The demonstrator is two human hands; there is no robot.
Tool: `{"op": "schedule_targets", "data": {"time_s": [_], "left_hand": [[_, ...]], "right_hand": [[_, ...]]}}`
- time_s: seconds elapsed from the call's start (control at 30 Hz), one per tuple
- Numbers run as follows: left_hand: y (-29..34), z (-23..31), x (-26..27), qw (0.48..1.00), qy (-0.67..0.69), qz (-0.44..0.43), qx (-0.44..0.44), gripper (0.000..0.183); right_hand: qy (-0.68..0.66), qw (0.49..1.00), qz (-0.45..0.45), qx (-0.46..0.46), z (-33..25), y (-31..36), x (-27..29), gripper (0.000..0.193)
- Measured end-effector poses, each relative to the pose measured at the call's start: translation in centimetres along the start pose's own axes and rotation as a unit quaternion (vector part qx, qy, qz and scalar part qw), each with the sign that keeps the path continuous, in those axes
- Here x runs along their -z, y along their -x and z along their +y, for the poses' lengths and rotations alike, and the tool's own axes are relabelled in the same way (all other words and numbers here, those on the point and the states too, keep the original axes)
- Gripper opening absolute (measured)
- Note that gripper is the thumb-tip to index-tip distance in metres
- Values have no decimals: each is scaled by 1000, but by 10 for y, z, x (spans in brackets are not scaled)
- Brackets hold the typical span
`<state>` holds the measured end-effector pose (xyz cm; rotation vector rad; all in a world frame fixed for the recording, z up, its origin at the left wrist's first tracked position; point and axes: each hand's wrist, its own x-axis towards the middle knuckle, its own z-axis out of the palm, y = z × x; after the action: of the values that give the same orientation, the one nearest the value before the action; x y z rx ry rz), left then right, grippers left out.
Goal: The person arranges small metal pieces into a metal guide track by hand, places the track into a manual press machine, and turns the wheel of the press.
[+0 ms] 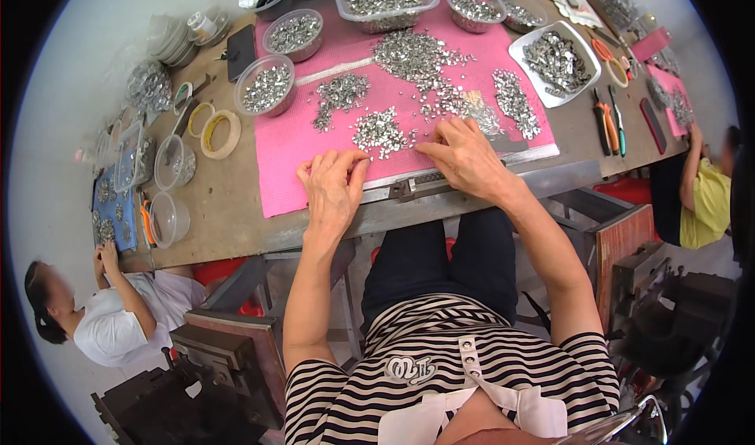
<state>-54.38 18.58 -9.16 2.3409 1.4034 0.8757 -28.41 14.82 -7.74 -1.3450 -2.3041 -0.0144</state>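
My left hand (334, 184) rests at the near edge of a pink mat (279, 174), thumb and forefinger pinched together. My right hand (464, 160) is also pinched, its fingertips pointing left over the mat. Whatever either pinch holds is too small to make out. Just beyond and between the fingertips lies a pile of small silvery metal pieces (379, 133). Other piles spread behind it: a left pile (342, 95), a large far pile (413, 56) and a right pile (515, 103). A flat metal fixture (403, 189) runs along the table edge between my hands.
Clear tubs (266, 86) of metal pieces stand along the mat's far and left sides; a white dish (555, 64) holds more. Tape rolls (221, 134) lie left, orange-handled pliers (605, 126) right. One person (110, 311) works at left, another (701, 197) at right.
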Motion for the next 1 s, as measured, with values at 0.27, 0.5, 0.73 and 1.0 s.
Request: {"op": "schedule_targets", "data": {"time_s": [0.27, 0.5, 0.73, 1.0], "left_hand": [[1, -6, 4, 999, 38, -20, 5, 7], [-3, 0, 1, 1000, 24, -11, 10, 9], [-2, 4, -1, 1000, -26, 2, 0, 12], [1, 0, -3, 999, -35, 17, -24, 9]], "right_hand": [[-66, 996, 49, -38, 5, 0, -9, 11], [-36, 997, 31, -53, -2, -3, -14, 9], [-75, 994, 45, -72, 3, 1, -4, 8], [-55, 993, 81, -61, -2, -3, -25, 10]]}}
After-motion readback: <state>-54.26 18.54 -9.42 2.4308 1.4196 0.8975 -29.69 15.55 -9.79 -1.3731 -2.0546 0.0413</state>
